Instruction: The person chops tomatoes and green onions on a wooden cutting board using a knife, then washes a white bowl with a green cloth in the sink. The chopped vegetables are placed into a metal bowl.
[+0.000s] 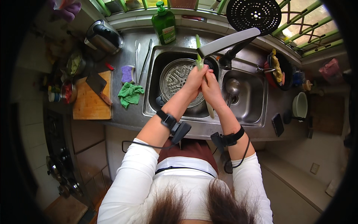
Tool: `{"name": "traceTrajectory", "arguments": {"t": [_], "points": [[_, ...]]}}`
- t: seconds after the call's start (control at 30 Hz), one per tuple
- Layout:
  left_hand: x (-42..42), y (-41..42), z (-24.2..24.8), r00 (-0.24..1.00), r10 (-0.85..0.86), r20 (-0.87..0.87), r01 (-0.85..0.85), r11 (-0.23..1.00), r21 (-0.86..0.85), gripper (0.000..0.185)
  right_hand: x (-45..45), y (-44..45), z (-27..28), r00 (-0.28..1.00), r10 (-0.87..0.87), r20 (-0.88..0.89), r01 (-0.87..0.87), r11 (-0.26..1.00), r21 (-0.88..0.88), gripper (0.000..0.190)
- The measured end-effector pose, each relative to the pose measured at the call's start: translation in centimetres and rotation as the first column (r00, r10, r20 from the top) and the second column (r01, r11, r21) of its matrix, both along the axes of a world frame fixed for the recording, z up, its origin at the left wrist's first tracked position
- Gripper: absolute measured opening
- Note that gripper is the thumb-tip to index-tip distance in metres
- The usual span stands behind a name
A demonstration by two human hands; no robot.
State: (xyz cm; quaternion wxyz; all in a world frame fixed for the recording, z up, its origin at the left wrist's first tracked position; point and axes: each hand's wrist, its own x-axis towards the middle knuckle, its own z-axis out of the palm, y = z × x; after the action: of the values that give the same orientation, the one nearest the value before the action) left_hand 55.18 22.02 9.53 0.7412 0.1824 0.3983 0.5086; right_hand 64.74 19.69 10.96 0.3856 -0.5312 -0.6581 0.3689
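Note:
My left hand and my right hand are close together over the larger sink basin, both closed around a long green-and-white vegetable stalk. Its green end points up past my fingers, under the flat spout of the faucet. The pale lower end shows below my right hand; the middle is hidden by my fingers. Beneath my hands, a round perforated metal steamer sits in the basin. A metal ladle rests in the smaller basin to the right.
Left of the sink are a green cloth, a purple sponge, tongs and a cleaver on a wooden cutting board. A kettle and green pump bottle stand behind. A phone lies at right.

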Motion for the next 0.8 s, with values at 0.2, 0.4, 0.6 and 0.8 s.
{"name": "traceTrajectory", "arguments": {"t": [0.2, 0.4, 0.6, 0.8], "points": [[0.4, 5.4, -1.2, 0.972, 0.223, 0.070, -0.233, 0.951, 0.205, 0.016, 2.6, -0.8, 2.5, 0.998, 0.027, 0.065, -0.027, 1.000, -0.009, 0.038], [-1.9, 7.6, 2.5, 0.855, 0.431, 0.287, -0.362, 0.894, -0.263, 0.024, 3.5, -0.2, 1.9, 0.995, 0.066, -0.080, -0.068, 0.997, -0.028, 0.032], [-2.8, 3.7, 1.5, 0.925, 0.050, 0.377, -0.134, 0.971, 0.200, 0.048, -0.5, 4.1, 2.1, 0.994, 0.065, -0.093, -0.069, 0.997, -0.040, 0.032], [-5.3, 1.2, 2.1, 0.991, 0.030, -0.133, -0.012, 0.991, 0.135, 0.026, -1.2, 7.4, -2.4, 0.960, 0.255, 0.118, -0.269, 0.955, 0.124, 0.034]]}}
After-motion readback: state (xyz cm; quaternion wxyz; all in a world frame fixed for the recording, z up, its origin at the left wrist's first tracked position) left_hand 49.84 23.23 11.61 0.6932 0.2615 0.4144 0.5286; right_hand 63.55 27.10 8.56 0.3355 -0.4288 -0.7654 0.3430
